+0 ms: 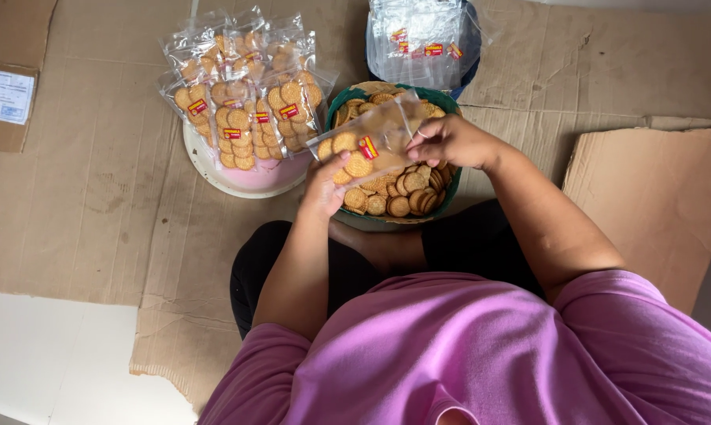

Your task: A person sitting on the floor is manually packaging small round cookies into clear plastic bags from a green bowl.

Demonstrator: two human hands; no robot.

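My left hand [324,187] grips the lower end of a clear plastic bag [369,140] that holds a few round biscuits and carries a red and yellow label. At the bag's open upper end, my right hand [448,140] pinches the plastic, fingers closed. The bag hangs over a green bowl [447,201] filled with loose round biscuits [399,197], which sits in front of my crossed legs.
A white and pink plate [245,182] to the left carries several filled biscuit bags [245,94]. A dark container of empty clear bags [418,39] stands behind the bowl. Flattened cardboard [96,181] covers the floor; a labelled box [5,94] lies far left.
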